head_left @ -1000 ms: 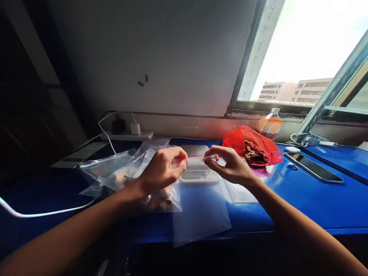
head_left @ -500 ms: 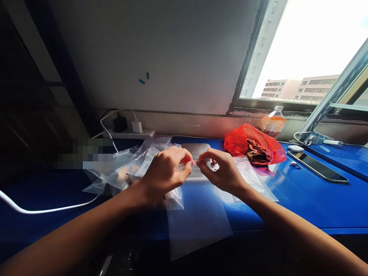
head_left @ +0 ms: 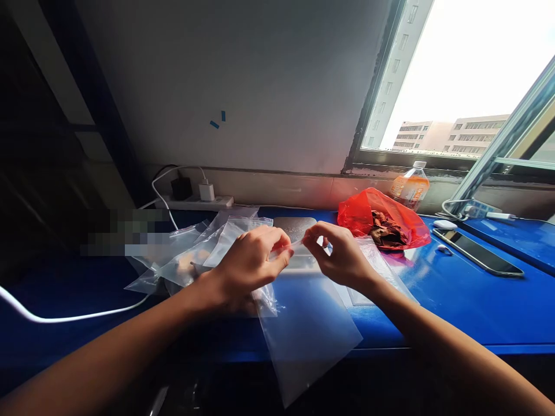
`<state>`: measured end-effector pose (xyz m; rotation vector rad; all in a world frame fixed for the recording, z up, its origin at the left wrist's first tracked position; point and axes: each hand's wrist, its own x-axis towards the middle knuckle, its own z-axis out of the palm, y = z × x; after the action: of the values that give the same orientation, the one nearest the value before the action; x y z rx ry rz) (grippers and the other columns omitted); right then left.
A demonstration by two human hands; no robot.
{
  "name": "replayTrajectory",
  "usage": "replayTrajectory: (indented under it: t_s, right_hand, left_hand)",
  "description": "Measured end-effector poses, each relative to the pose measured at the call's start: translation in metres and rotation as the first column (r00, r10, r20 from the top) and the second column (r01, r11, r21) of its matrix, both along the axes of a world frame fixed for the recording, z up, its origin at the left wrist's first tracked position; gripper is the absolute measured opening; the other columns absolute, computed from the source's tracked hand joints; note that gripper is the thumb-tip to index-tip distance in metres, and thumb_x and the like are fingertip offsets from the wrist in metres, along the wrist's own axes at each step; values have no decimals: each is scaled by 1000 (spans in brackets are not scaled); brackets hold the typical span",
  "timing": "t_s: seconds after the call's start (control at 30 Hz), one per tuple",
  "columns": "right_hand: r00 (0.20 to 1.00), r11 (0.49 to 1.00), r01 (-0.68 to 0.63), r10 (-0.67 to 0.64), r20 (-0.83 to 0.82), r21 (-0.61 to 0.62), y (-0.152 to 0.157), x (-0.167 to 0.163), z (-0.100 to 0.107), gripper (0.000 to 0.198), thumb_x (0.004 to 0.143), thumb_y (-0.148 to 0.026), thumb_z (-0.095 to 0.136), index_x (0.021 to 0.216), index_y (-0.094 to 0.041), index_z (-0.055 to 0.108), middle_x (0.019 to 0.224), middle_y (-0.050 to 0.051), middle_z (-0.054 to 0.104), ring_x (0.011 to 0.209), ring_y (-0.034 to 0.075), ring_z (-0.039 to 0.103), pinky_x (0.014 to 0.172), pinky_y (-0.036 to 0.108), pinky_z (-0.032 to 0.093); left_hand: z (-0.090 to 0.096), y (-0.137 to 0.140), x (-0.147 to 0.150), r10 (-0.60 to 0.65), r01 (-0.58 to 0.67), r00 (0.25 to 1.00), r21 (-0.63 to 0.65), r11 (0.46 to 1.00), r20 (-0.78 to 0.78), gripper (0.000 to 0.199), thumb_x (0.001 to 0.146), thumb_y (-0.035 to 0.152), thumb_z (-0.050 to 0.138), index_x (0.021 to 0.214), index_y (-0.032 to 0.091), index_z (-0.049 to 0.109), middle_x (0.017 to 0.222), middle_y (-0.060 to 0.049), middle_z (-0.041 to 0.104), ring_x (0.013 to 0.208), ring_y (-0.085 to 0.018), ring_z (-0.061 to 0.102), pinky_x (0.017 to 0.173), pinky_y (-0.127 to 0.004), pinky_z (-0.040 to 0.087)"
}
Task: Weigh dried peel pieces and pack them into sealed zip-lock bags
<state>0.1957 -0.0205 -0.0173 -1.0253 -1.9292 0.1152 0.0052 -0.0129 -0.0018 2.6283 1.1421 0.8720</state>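
Note:
A clear plastic bag (head_left: 307, 341) hangs tilted over the front edge of the blue table, its upper edge pinched between my two hands. My left hand (head_left: 258, 257) grips that edge with thumb and fingers closed. Just to its right, my right hand (head_left: 336, 251) pinches the same edge a little higher. Behind the hands lies a flat silvery object (head_left: 295, 227), partly hidden by them. Several filled clear plastic bags (head_left: 184, 263) are piled left of my left hand. More clear plastic (head_left: 379, 268) lies flat beyond my right wrist.
A red plastic bag (head_left: 359, 211) with dark dried pieces (head_left: 388, 231) stands at the back right, before an orange drink bottle (head_left: 411, 185). Farther right lies a phone (head_left: 479, 252). A power strip (head_left: 195, 202) and white cable (head_left: 78, 318) are on the left.
My right hand has shifted slightly right and up, a little apart from my left hand. The hanging bag has swung rightward and tilted, with a corner pointing down.

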Motion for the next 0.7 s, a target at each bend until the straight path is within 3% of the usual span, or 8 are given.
replayTrajectory:
  t_s: [0.3, 0.7]
  right_hand:
    - [1000, 991, 17, -18, -6, -131, 4, 5, 3, 6, 78, -19, 58, 73, -17, 59, 71, 2, 66, 63, 11, 56, 59, 23, 44]
    - [998, 997, -58, 59, 24, -55, 5, 8, 2, 6, 76, -15, 56, 72, -18, 53, 68, 0, 60, 63, 10, 54, 59, 23, 43]
  left_hand:
    - [-1, 2, 2, 29, -26, 999, -92, 995, 30, 14, 83, 29, 53, 78, 20, 61, 78, 0, 63, 75, -16, 57, 65, -29, 42]
    - [-1, 1, 4, 10, -9, 1000, -73, 997, 25, 15, 83, 29, 52, 77, 19, 61, 75, 0, 64, 71, -15, 58, 62, -27, 43]
